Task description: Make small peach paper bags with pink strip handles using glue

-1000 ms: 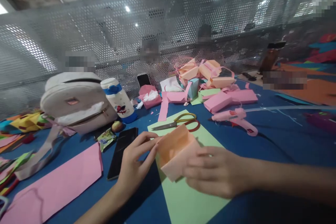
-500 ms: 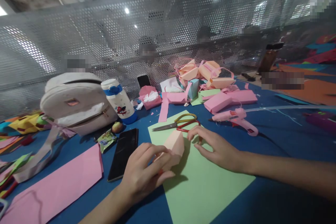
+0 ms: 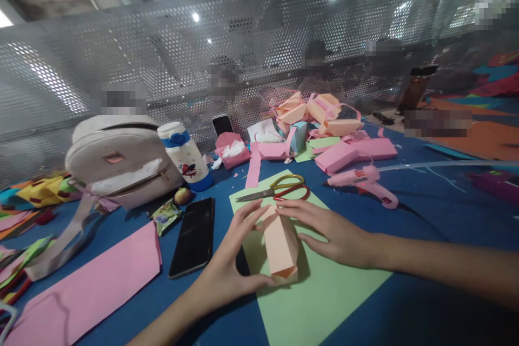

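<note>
A small folded peach paper box [image 3: 280, 243] rests on a light green sheet of paper [image 3: 324, 292]. Its near end shows a gap between the flaps. My left hand [image 3: 231, 259] spans its left side lengthwise, thumb at the near end and fingers at the far end. From the right, the fingers of my right hand [image 3: 324, 227] hold the far end, with the thumb close to the box's right side. Scissors [image 3: 271, 191] with yellow and red handles lie just beyond the fingertips, on the green sheet.
A pink glue gun [image 3: 363, 179] lies to the right. Leftward are a black phone [image 3: 192, 238], pink paper [image 3: 93, 281], a snack packet [image 3: 166, 216], a bottle [image 3: 184, 157] and a white backpack [image 3: 121, 167]. Folded peach paper pieces [image 3: 324, 108] are piled at the back.
The box has turned and now lies lengthwise on the green sheet. My left hand has spread along it, and my right hand has moved left onto its far end.
</note>
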A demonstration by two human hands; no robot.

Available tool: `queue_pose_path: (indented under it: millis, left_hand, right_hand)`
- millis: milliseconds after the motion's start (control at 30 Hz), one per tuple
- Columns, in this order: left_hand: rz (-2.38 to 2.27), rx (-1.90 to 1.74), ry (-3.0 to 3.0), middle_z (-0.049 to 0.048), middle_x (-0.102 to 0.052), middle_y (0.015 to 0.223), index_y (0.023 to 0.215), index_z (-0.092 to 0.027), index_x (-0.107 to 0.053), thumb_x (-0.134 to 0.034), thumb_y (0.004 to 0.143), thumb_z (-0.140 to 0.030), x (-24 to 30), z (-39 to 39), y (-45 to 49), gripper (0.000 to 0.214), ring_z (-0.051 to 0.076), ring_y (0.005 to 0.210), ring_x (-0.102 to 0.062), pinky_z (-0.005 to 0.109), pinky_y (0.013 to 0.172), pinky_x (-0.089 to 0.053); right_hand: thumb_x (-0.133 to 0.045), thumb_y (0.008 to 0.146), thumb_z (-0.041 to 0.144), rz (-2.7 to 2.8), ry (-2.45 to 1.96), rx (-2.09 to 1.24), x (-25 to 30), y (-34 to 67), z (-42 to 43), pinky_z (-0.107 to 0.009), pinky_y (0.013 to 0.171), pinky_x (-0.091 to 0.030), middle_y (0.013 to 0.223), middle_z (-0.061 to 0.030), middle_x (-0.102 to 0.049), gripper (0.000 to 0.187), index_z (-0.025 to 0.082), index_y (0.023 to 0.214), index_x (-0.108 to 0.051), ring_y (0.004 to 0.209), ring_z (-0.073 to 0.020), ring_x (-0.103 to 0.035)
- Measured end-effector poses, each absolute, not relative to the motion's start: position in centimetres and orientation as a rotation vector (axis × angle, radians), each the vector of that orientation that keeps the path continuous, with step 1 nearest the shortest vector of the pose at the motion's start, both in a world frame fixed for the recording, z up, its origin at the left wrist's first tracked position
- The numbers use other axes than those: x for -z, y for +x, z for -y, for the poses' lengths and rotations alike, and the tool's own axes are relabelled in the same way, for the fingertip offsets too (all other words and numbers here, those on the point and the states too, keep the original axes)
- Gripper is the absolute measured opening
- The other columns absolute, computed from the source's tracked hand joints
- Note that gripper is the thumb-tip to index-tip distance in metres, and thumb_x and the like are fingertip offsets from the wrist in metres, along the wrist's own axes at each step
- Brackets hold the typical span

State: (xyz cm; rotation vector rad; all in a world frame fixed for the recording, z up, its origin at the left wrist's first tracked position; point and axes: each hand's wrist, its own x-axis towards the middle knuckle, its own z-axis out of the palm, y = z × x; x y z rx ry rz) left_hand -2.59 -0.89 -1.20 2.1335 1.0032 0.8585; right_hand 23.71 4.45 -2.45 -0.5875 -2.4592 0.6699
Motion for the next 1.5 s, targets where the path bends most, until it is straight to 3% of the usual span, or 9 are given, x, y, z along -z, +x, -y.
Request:
queue_pose_path:
  millis: [133, 267, 400, 600, 900, 1067, 1300, 1400, 1500]
  left_hand:
    - [-1.108, -0.917, 2.017, 0.0107, -0.006, 0.164, 0.156, -0.037, 0.000, -0.077, 0.076, -0.053, 2.5, 1.8, -1.5, 0.112, 0.039, 0.151, -0.009, 0.062, 0.118, -0.023]
    - [-1.154, -0.959, 1.971, 0.0171, -0.005, 0.163, 0.155, -0.033, 0.014, -0.080, 0.073, -0.052, 3.2, 2.5, -0.3, 0.126, 0.042, 0.149, -0.015, 0.065, 0.116, -0.024]
    - [-1.191, -0.926, 1.950, 0.0200, -0.018, 0.159, 0.154, -0.031, 0.018, -0.087, 0.065, -0.043, 3.0, 2.8, 0.6, 0.138, 0.042, 0.146, -0.027, 0.063, 0.112, -0.035]
    - [-1.141, -1.021, 1.953, 0.0149, -0.043, 0.139, 0.155, -0.029, 0.014, -0.073, 0.076, -0.020, 2.1, 2.4, 0.9, 0.119, 0.031, 0.127, -0.053, 0.046, 0.100, -0.053]
    - [-1.080, -0.901, 1.979, 0.0130, -0.046, 0.135, 0.154, -0.029, 0.019, -0.077, 0.072, -0.021, 1.5, 2.2, 0.0, 0.126, 0.028, 0.122, -0.057, 0.042, 0.096, -0.056]
    - [-1.147, -0.847, 2.062, 0.0145, -0.036, 0.146, 0.156, -0.033, 0.007, -0.080, 0.070, -0.022, 1.6, 2.2, -0.4, 0.123, 0.034, 0.132, -0.047, 0.052, 0.105, -0.047]
    - [-1.108, -0.760, 2.620, 0.0161, -0.005, 0.162, 0.155, -0.028, -0.022, -0.070, 0.083, -0.029, 1.2, 2.4, -1.0, 0.086, 0.045, 0.149, -0.005, 0.066, 0.113, -0.025]
    - [-1.046, -0.714, 2.822, 0.0167, -0.016, 0.162, 0.154, -0.026, -0.025, -0.062, 0.088, -0.023, 0.9, 2.5, -1.1, 0.076, 0.041, 0.149, -0.016, 0.066, 0.116, -0.015]
    - [-0.948, -0.691, 2.847, 0.0163, -0.028, 0.158, 0.150, -0.024, -0.031, -0.056, 0.091, -0.019, 0.6, 2.4, -1.2, 0.064, 0.034, 0.148, -0.023, 0.059, 0.118, -0.022]
  right_hand:
    - [-0.047, 0.101, 0.035, 2.468, -0.596, -0.685, 2.4, 23.6, -4.3, -0.044, 0.115, -0.035, 0.155, -0.0102, -0.037, 0.052, 0.027, 0.151, -0.034, 0.143, -0.0235, -0.035]
    - [-0.049, 0.100, 0.037, 2.493, -0.604, -0.654, 2.2, 23.5, -4.1, -0.045, 0.114, -0.037, 0.155, -0.0114, -0.037, 0.054, 0.027, 0.151, -0.034, 0.144, -0.0242, -0.034]
    - [-0.051, 0.099, 0.036, 2.517, -0.584, -0.605, 2.0, 23.5, -3.8, -0.046, 0.112, -0.039, 0.153, -0.0139, -0.040, 0.053, 0.024, 0.149, -0.037, 0.142, -0.0253, -0.037]
    - [-0.051, 0.099, 0.030, 2.530, -0.465, -0.517, 1.9, 23.4, -3.6, -0.042, 0.111, -0.040, 0.147, -0.0154, -0.047, 0.045, 0.019, 0.143, -0.046, 0.137, -0.0232, -0.043]
    - [-0.045, 0.102, 0.033, 2.575, -0.326, -0.333, 2.4, 23.5, -3.5, -0.043, 0.109, -0.042, 0.141, -0.0147, -0.056, 0.042, 0.017, 0.141, -0.049, 0.134, -0.0230, -0.047]
    - [-0.046, 0.102, 0.033, 2.579, -0.335, -0.347, 2.3, 23.6, -3.4, -0.046, 0.107, -0.043, 0.140, -0.0169, -0.056, 0.042, 0.016, 0.140, -0.050, 0.132, -0.0251, -0.048]
    - [-0.047, 0.100, 0.022, 2.587, -0.300, -0.308, 2.3, 23.6, -3.4, -0.046, 0.105, -0.045, 0.135, -0.0180, -0.060, 0.040, 0.012, 0.138, -0.051, 0.131, -0.0257, -0.050]
    - [-0.047, 0.100, 0.023, 2.570, -0.295, -0.294, 2.4, 23.5, -3.4, -0.044, 0.106, -0.045, 0.132, -0.0183, -0.063, 0.035, 0.010, 0.131, -0.055, 0.129, -0.0254, -0.052]
    - [-0.046, 0.100, 0.022, 2.555, -0.292, -0.298, 2.4, 23.5, -3.3, -0.043, 0.106, -0.046, 0.133, -0.0196, -0.061, 0.034, 0.008, 0.130, -0.056, 0.128, -0.0257, -0.053]
